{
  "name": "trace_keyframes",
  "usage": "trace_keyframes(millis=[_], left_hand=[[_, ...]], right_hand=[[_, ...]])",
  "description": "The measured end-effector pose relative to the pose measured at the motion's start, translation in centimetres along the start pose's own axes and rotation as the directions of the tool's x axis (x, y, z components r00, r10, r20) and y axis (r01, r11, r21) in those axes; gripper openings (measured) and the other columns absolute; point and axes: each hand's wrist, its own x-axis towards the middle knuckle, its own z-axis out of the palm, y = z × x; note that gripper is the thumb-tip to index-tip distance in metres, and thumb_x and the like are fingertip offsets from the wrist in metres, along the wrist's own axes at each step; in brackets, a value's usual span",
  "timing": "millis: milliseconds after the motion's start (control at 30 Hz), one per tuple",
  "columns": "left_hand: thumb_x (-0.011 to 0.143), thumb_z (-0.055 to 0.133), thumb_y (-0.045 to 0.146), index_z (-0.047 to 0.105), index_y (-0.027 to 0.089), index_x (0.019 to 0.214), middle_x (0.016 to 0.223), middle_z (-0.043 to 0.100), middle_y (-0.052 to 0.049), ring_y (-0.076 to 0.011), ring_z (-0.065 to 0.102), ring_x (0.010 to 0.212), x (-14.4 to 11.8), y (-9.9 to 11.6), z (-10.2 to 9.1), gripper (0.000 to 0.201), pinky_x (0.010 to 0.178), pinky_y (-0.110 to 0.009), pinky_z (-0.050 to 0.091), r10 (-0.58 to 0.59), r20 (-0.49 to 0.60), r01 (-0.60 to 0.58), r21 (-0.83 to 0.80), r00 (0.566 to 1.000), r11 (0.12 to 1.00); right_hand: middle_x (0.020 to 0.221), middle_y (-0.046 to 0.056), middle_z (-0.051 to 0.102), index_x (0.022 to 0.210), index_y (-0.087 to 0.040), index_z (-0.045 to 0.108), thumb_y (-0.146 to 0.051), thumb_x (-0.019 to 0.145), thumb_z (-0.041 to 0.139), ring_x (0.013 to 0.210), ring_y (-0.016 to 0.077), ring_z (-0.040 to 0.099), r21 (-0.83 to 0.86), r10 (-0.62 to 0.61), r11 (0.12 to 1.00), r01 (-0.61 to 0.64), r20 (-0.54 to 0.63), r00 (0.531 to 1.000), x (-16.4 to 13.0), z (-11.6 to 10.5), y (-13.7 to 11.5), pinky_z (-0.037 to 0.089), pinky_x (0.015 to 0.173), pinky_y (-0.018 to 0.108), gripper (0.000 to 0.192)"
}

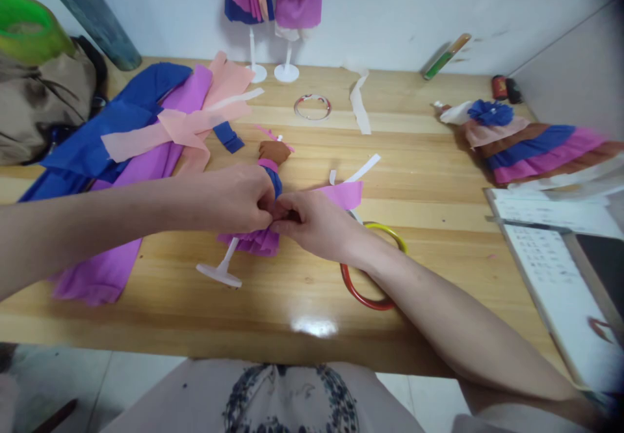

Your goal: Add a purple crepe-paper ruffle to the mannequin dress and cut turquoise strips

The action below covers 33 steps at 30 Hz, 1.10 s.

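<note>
Head view: wooden table [419, 160], pale, smooth, grained, with the doll at its middle. Sheets [97, 153] left of the doll: thin, matte, crinkled like crepe paper, blue, purple and peach; probably soft and quick to tear. Doll [272, 153] is tilted; whether it rests on the wood, cannot tell. Judged light, dress easily crushed. Firmest hold: the white stand [221, 274], stiff, plastic-looking, slim stem, flat round foot, perhaps slippery. Narrow waist should bear a light pinch. Skirt [258, 243], magenta and pleated, best not squeezed. Left hand [244, 196] and right hand [324, 225] both pinch at the doll's waist, fingertips nearly together on its paper; exact fold hidden. Scissors [397, 235] right of the doll, partly beneath the right wrist: glossy rounded loops, red and yellow. Bangle [330, 106] beyond the doll: thin, hard, shiny. White strip [363, 168] right of the doll: narrow, papery.
</note>
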Motion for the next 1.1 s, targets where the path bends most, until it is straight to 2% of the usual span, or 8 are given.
trace_keyframes(millis=[133,333,600,767,867,967,1067,1100], left_hand=[[0.078,0.055,0.027,0.061,0.018,0.058,0.053,0.053,-0.004,-0.0164,0.047,0.055,-1.8,0.9,0.6,0.023,0.06,-0.03,0.031,0.001,-0.122,0.023,0.194,0.993,0.981],[0.081,0.051,0.021,0.061,0.019,0.063,0.056,0.054,-0.005,-0.0184,0.046,0.055,-3.7,1.8,1.4,0.02,0.063,-0.035,0.03,-0.034,-0.153,0.101,0.451,0.988,0.887],[0.08,0.05,0.031,0.057,0.018,0.061,0.055,0.051,-0.009,-0.0283,0.058,0.069,-4.0,1.8,2.0,0.024,0.063,-0.036,0.039,-0.042,-0.316,0.157,0.347,0.948,0.925],[0.084,0.047,0.039,0.068,0.017,0.091,0.079,0.065,-0.016,-0.036,0.062,0.094,-4.3,1.7,2.4,0.031,0.078,-0.042,0.046,-0.007,-0.446,0.14,0.265,0.895,0.954],[0.089,0.042,0.04,0.062,0.021,0.122,0.115,0.067,-0.015,-0.0364,0.055,0.119,-4.7,1.4,2.8,0.043,0.099,-0.047,0.041,0.089,-0.547,0.121,0.336,0.833,0.934],[0.092,0.044,0.038,0.045,0.02,0.143,0.147,0.049,-0.012,-0.0333,0.035,0.141,-5.6,0.9,3.1,0.054,0.117,-0.044,0.025,0.201,-0.683,0.104,0.378,0.702,0.92],[0.093,0.046,0.034,0.046,0.016,0.142,0.143,0.053,-0.011,-0.0285,0.046,0.133,-7.3,0.2,2.7,0.052,0.114,-0.038,0.029,0.251,-0.816,0.089,0.345,0.52,0.934],[0.093,0.046,0.034,0.051,0.018,0.137,0.136,0.059,-0.009,-0.0259,0.053,0.125,-7.9,0.0,2.5,0.047,0.11,-0.035,0.035,0.198,-0.827,0.072,0.275,0.526,0.959]], right_hand=[[0.068,-0.002,0.06,0.075,-0.015,0.061,-0.014,0.083,0.056,0.062,0.0111,0.051,-0.01,-0.039,0.999,0.039,0.006,0.999,0.0,0.0,0.1,0.031,0.056,0.024,0.009],[0.064,-0.004,0.055,0.072,-0.016,0.057,-0.011,0.082,0.055,0.059,0.0099,0.047,-0.009,-0.063,0.998,0.063,-0.017,0.998,-0.2,-0.2,-0.4,0.029,0.054,0.024,0.012],[0.062,-0.005,0.05,0.067,-0.017,0.052,-0.013,0.081,0.054,0.059,0.0098,0.044,0.024,-0.109,0.994,0.11,-0.048,0.993,-0.1,-0.1,-1.0,0.028,0.055,0.024,0.015],[0.067,-0.003,0.054,0.07,-0.016,0.054,-0.011,0.08,0.053,0.064,0.0111,0.047,0.055,-0.13,0.989,0.137,-0.108,0.986,0.3,-0.4,-1.1,0.031,0.059,0.024,0.011],[0.07,-0.002,0.058,0.074,-0.017,0.058,-0.012,0.08,0.054,0.067,0.0122,0.05,0.105,-0.141,0.982,0.158,-0.152,0.978,0.4,-0.8,-1.0,0.033,0.06,0.024,0.008],[0.067,-0.002,0.057,0.074,-0.017,0.058,-0.014,0.08,0.055,0.065,0.0127,0.049,0.133,-0.141,0.978,0.16,-0.144,0.979,0.5,-0.9,-0.7,0.031,0.059,0.024,0.008],[0.063,-0.004,0.052,0.071,-0.017,0.056,-0.016,0.08,0.056,0.062,0.0117,0.046,0.161,-0.135,0.975,0.151,-0.107,0.985,0.5,-0.6,-0.4,0.03,0.057,0.024,0.009],[0.063,-0.004,0.051,0.071,-0.017,0.055,-0.017,0.08,0.056,0.062,0.0114,0.045,0.169,-0.135,0.974,0.15,-0.1,0.986,0.6,-0.5,-0.3,0.03,0.057,0.024,0.009]])
